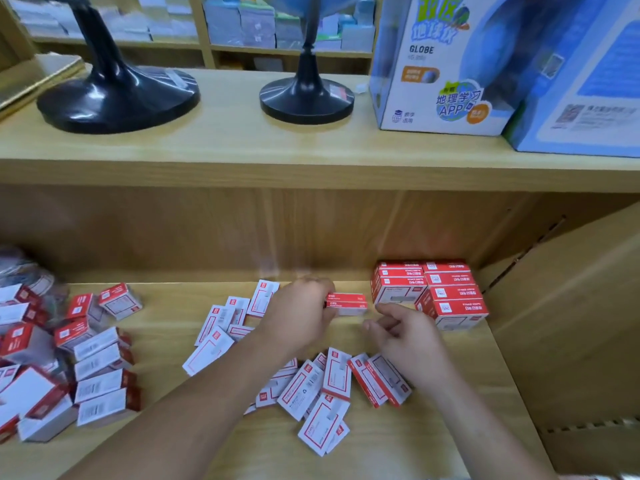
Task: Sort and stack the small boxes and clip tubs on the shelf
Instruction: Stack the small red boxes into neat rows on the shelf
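2 small boxes (346, 304) sit pinched in the left hand (304, 306), whose grip is closed on them, just left of the stacked boxes (429, 292). Right hand (405, 332) hovers below, grip loose and empty. Next, I judge: seat them squarely against that stack.

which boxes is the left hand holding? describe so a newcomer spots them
Start at the neat red stack in the lower shelf's back right corner. Just left of it, the left hand holds two small boxes, one atop the other. Unlike the loose boxes lying flat nearby, they're off the shelf.
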Demonstrator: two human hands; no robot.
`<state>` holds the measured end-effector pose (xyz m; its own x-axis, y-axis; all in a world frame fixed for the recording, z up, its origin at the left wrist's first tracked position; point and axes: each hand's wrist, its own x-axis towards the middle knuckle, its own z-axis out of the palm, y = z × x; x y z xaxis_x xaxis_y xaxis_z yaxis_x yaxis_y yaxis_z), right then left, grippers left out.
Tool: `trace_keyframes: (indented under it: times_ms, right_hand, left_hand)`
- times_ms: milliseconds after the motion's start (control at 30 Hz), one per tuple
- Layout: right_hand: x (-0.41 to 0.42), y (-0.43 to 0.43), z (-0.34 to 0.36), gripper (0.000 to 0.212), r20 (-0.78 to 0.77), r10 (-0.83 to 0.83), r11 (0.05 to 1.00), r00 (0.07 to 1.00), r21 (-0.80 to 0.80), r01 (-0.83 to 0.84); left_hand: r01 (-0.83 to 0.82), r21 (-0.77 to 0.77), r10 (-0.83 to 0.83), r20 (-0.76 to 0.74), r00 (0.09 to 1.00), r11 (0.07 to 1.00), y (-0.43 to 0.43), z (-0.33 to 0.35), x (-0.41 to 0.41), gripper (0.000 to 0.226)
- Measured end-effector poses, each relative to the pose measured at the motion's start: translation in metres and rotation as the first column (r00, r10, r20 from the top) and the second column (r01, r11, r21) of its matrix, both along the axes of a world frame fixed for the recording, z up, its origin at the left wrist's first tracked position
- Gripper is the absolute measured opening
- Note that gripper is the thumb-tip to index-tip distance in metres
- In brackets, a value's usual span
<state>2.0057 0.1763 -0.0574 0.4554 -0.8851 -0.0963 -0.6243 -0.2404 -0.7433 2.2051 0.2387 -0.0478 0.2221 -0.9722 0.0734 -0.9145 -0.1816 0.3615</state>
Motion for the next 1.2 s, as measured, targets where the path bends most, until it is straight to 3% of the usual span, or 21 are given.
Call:
trace_keyframes:
  times_ms: [67, 167, 333, 367, 433, 533, 733, 1033, 1133, 1200]
  right_hand:
    - [-0.003, -0.004, 0.001, 0.01, -0.025, -0.009, 0.999, 1.0, -0.041, 0.008]
    - [-0.006, -0.009, 0.004, 0.006, -0.015, 0.001, 0.999, 1.0, -0.053, -0.001]
    - [-0.007, -0.01, 0.008, 0.005, 0.021, 0.028, 0.996, 0.999, -0.085, -0.026]
    - [-0.008, -0.009, 0.007, 0.006, 0.029, 0.024, 0.995, 0.999, -0.096, -0.021]
    - [-0.011, -0.008, 0.005, 0.007, 0.033, 0.01, 0.994, 0.999, -0.112, -0.006]
    - [-0.014, -0.004, 0.001, 0.01, 0.042, -0.001, 0.998, 0.999, -0.063, 0.003]
    - [-0.021, 0.002, -0.005, 0.009, 0.061, 0.032, 0.999, 0.998, 0.004, -0.032]
    - [-0.044, 0.02, -0.01, 0.013, 0.14, -0.029, 0.99, 0.99, 0.141, 0.009]
    - [-0.057, 0.032, -0.013, 0.019, 0.124, 0.0, 0.997, 0.992, 0.074, -0.009]
    - [-0.062, 0.039, -0.014, 0.027, 0.116, 0.018, 0.998, 0.993, 0.052, -0.025]
  left_hand:
    - [-0.054, -0.014, 0.054, 0.03, 0.998, 0.998, -0.012, 0.0, -0.002, 0.021]
    - [-0.098, -0.055, 0.098, 0.01, 0.995, 0.994, -0.027, -0.008, -0.004, 0.021]
    - [-0.199, -0.137, 0.172, -0.189, 0.967, 0.97, -0.031, -0.016, -0.005, 0.032]
    - [-0.219, -0.167, 0.19, -0.174, 0.966, 0.961, -0.028, -0.017, -0.003, 0.032]
    - [-0.182, -0.202, 0.192, 0.03, 0.981, 0.962, -0.024, -0.02, 0.002, 0.031]
    - [-0.127, -0.081, 0.146, 0.301, 0.942, 0.989, -0.025, -0.019, -0.002, 0.045]
    - [-0.173, -0.006, 0.165, 0.335, 0.928, 0.985, -0.034, -0.016, -0.014, 0.05]
    - [-0.177, 0.001, 0.171, 0.25, 0.953, 0.984, -0.031, -0.01, -0.012, 0.042]
    - [-0.072, -0.137, 0.087, 0.105, 0.991, 0.988, -0.009, 0.001, -0.011, 0.025]
    - [0.013, -0.084, -0.015, -0.033, 0.999, 0.996, 0.014, 0.008, -0.016, 0.029]
